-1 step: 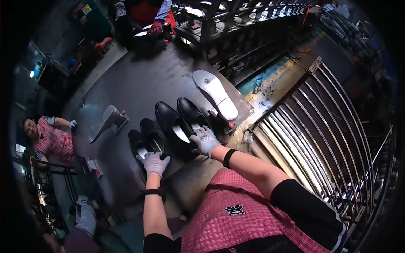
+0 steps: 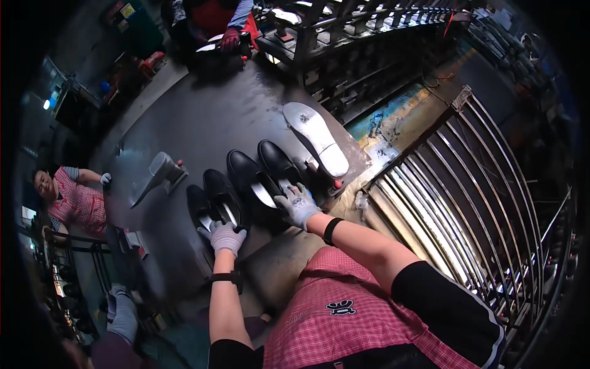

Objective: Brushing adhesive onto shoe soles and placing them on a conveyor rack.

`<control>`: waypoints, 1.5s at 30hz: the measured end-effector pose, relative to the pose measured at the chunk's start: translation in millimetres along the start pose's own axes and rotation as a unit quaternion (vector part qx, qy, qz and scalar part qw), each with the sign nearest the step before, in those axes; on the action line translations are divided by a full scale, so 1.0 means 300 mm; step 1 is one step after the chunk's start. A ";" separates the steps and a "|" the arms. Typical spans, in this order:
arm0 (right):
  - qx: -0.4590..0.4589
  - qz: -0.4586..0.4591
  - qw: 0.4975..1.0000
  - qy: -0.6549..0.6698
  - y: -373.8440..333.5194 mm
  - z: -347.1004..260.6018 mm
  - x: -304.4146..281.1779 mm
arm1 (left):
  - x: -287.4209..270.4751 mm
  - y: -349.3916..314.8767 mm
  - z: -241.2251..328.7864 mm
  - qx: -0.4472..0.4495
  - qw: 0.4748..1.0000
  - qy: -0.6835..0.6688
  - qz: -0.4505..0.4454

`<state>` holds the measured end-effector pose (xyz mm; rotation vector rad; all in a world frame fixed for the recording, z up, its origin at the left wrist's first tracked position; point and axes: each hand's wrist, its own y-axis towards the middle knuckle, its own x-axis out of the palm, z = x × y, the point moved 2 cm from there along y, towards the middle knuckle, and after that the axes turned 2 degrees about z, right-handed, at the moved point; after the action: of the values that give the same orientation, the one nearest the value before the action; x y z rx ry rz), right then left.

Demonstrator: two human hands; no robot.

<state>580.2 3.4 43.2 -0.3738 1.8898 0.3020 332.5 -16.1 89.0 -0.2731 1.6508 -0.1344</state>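
Observation:
Four slots aside, several black slip-on shoes stand side by side on the dark table, toes pointing away from me. My left hand [image 2: 227,238], in a pale knit glove, grips the heel end of the left pair, made up of an outer shoe [image 2: 198,200] and an inner shoe [image 2: 216,183]. In a similar glove, my right hand [image 2: 298,206] closes over the heel of the rightmost shoe [image 2: 275,158]; its fingertips reach the opening. Left of that shoe stands another black shoe [image 2: 243,167]. White lining shows inside. My palms hide the heels.
A white sole-shaped piece [image 2: 316,138] lies right of the shoes. A grey stand [image 2: 163,167] with a red knob is on the table [image 2: 203,117]. Metal rails [image 2: 455,203] curve along my right. One co-worker [image 2: 80,197] is at left; another's gloved hand [image 2: 230,40] is at the far end.
The left pair of shoes has shifted slightly away from me. Both hands stay at the heels, nearly in the same places.

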 end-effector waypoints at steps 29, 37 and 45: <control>0.273 -0.057 0.937 0.209 -0.128 0.480 -0.216 | -0.078 0.187 0.296 -0.257 0.434 -0.864 -0.001; 0.153 -0.167 0.973 0.031 0.433 0.236 -0.664 | -0.293 0.511 0.248 -0.059 0.763 -0.629 0.134; 0.076 -0.213 0.961 -0.157 0.851 0.311 -0.641 | -0.592 0.844 0.509 0.174 0.905 -0.301 0.246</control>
<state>620.2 294.4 199.7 -0.5795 1.4658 -0.0707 473.3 284.8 181.6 0.3534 1.0082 0.0407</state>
